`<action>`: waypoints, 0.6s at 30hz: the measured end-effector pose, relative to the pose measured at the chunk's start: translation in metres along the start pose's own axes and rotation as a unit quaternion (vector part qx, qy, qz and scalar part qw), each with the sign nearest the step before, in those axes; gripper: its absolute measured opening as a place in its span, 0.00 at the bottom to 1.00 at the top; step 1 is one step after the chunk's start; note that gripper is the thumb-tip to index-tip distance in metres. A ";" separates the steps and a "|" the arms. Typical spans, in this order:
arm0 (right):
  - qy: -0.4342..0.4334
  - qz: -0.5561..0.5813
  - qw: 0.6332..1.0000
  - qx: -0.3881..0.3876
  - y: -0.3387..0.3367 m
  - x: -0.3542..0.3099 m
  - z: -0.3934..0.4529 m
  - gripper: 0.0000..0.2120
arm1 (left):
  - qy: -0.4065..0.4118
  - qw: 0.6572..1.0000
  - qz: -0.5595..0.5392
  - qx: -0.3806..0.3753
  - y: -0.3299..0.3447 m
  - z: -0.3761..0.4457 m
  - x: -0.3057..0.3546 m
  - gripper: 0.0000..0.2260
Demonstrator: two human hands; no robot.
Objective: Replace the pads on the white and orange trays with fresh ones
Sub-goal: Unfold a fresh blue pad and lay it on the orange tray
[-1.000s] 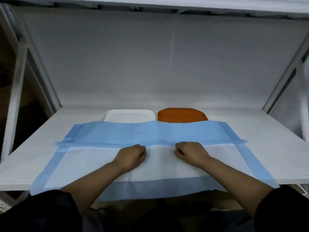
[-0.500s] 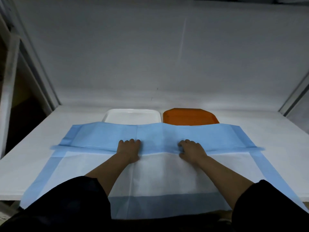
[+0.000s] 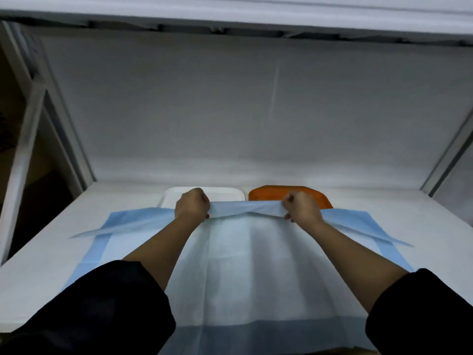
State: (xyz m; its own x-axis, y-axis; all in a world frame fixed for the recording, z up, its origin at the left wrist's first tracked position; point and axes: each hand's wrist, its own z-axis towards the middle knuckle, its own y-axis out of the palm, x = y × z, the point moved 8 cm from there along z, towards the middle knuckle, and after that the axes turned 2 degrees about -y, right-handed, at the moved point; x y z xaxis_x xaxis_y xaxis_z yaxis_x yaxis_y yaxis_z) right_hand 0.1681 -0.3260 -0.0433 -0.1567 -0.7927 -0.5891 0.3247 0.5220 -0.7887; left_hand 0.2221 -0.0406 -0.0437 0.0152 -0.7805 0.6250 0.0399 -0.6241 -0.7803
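1. A white counter point(image 3: 38, 283) spans the lower half of the view, from 9 o'clock to 3 o'clock.
2. A pale back wall point(image 3: 230, 111) rises behind it at 12 o'clock.
3. A white overhead shelf point(image 3: 230, 8) runs along the top.
4. Slanted metal frame posts point(image 3: 69, 139) stand at 10 and 2 o'clock.

A large blue-bordered white pad point(image 3: 245, 265) lies spread across the frame's centre, its far edge lifted and bunched before the white tray point(image 3: 225, 194) and orange tray point(image 3: 276, 192), side by side.
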 end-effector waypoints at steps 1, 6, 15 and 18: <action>0.015 0.042 0.999 0.019 -0.005 -0.002 0.007 0.10 | -0.003 0.999 -0.036 0.019 -0.007 0.006 0.005 0.07; 0.020 0.111 0.988 0.104 -0.029 -0.019 0.040 0.09 | 0.049 0.990 -0.092 0.096 -0.030 0.037 0.033 0.06; -0.102 0.017 0.995 -0.016 0.017 -0.041 0.104 0.28 | 0.234 0.960 0.153 0.028 0.020 0.073 0.057 0.37; -0.118 -0.045 0.989 -0.083 0.046 -0.037 0.102 0.37 | 0.233 0.947 0.223 -0.011 0.042 0.076 0.045 0.39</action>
State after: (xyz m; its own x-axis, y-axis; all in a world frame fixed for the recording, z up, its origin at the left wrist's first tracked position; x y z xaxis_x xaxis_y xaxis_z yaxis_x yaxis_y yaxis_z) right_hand 0.2837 -0.3042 -0.0400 0.0496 -0.8798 -0.4727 0.1584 0.4742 -0.8660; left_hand 0.3007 -0.0988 -0.0470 -0.4164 -0.8950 0.1599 0.1131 -0.2255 -0.9677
